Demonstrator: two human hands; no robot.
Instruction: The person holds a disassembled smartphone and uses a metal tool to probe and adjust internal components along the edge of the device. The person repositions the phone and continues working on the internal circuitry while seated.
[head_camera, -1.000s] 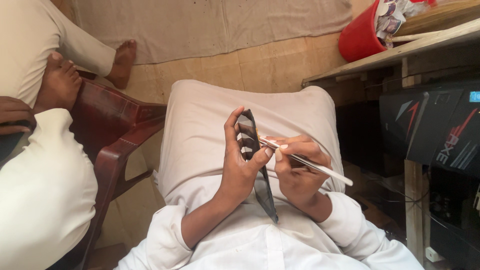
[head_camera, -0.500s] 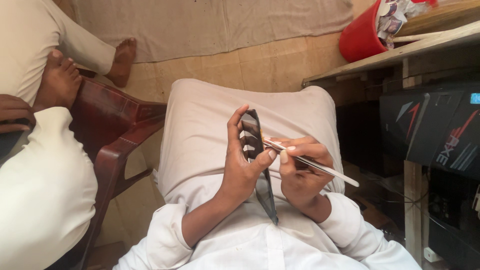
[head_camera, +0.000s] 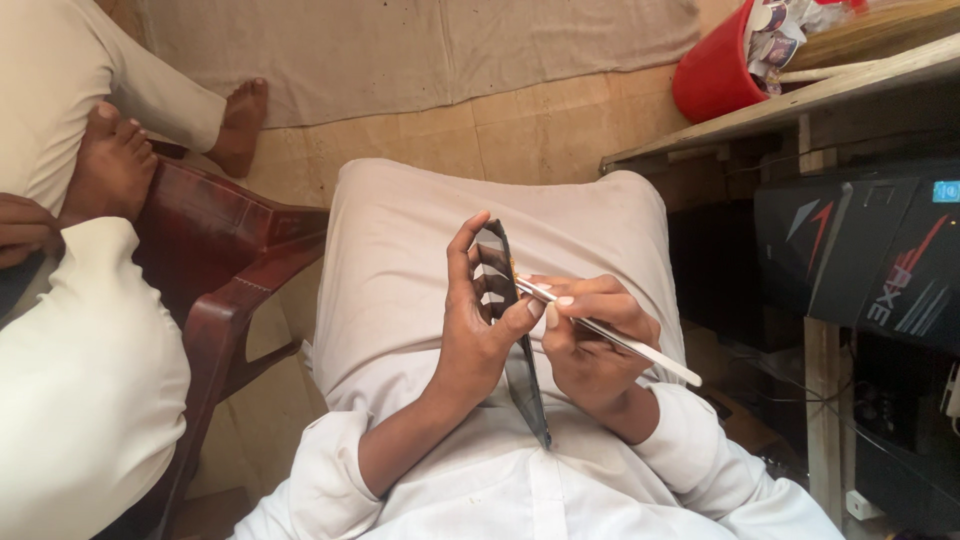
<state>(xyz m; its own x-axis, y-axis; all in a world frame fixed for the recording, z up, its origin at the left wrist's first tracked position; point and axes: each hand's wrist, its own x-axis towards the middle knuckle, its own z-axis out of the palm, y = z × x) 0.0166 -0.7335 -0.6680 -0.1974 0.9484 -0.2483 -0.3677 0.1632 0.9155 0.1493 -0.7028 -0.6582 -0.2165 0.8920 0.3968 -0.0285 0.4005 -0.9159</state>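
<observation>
Gripping a dark phone (head_camera: 520, 370) edge-on at the centre of the frame, the left hand (head_camera: 480, 330) wraps fingers around it above the white-clad lap (head_camera: 400, 260). The right hand (head_camera: 590, 345) pinches a slim white tool (head_camera: 620, 340) — tip against the phone's upper edge. A red bucket (head_camera: 715, 75) sits upper right — a brown chair (head_camera: 225, 270) at left.

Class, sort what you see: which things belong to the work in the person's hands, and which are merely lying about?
In use:
left hand
dark flat phone, held on edge
right hand
thin white tool

Lying about:
red bucket
brown plastic chair
floor cloth
black box
</observation>
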